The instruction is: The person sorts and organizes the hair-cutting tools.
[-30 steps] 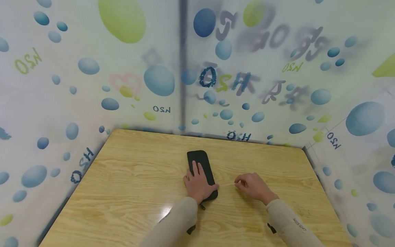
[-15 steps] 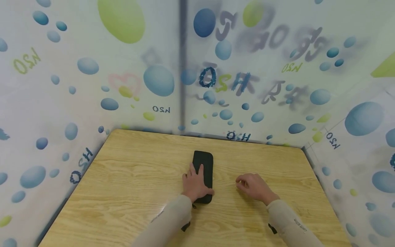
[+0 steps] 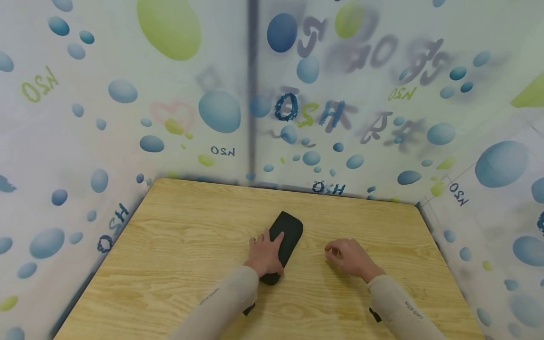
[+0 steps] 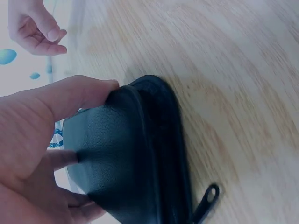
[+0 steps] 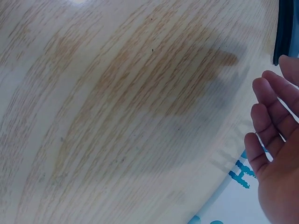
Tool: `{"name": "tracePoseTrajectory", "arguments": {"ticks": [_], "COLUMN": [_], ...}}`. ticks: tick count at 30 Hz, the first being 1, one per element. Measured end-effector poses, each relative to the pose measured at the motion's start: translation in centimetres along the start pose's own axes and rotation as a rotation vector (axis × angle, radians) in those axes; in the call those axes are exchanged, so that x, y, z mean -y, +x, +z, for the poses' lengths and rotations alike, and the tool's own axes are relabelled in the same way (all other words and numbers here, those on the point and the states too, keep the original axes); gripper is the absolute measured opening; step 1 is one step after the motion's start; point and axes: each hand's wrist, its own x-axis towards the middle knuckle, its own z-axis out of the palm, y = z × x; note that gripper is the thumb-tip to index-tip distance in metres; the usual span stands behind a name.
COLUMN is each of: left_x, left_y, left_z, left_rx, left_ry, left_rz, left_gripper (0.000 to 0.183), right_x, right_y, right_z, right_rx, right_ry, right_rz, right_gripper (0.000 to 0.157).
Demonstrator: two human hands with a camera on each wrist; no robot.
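A black zip wallet (image 3: 290,236) lies on the wooden table, slanting with its far end to the right. My left hand (image 3: 264,255) holds it from above, the thumb at its near right edge and the fingers spread over its left side. In the left wrist view, the thumb presses the edge of the wallet (image 4: 121,154) by its zipped side, and a zipper pull (image 4: 208,200) sticks out. To the right, apart from the wallet, my right hand (image 3: 350,257) rests with loosely curled fingers. The right wrist view shows nothing in that hand (image 5: 280,130).
The wooden table (image 3: 178,236) stands in a corner of walls (image 3: 229,61) printed with blue and green bubbles and lettering. The table's back edge lies close to the wall, beyond the wallet.
The wallet has turned clockwise under my left hand, its far end swinging right and its near end left. The left hand has shifted slightly left. My right hand has stayed nearly still.
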Motion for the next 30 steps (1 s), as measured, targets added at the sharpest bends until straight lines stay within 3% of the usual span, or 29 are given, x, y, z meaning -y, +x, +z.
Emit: {"name": "tracePoseTrajectory", "arguments": {"ticks": [8,17,24,30], "left_x": [0.9,2.3,3.2,4.3], "left_y": [-0.5,-1.2,-1.3,-1.2], "left_z": [-0.5,-1.3,-0.9,-0.6], "left_rx": [0.039,0.057,-0.047,-0.139], "left_ry": [0.095,0.223,0.399,0.467], "left_rz": [0.079,0.232,0.353,0.429], "left_gripper": [0.097,0.079,0.072,0.063], "right_x": [0.2,0.8,1.2,1.4], "right_y": [-0.1,-0.2,-0.5,-0.8], "right_z": [0.0,0.1,0.4,0.5], "right_rx": [-0.02,-0.038,-0.063,-0.113], "right_ry": [-0.011,-0.054,-0.106,-0.177], "right_rz": [-0.009,-0.022,-0.057,-0.105], "right_gripper": [0.014,0.018,0.027,0.034]}}
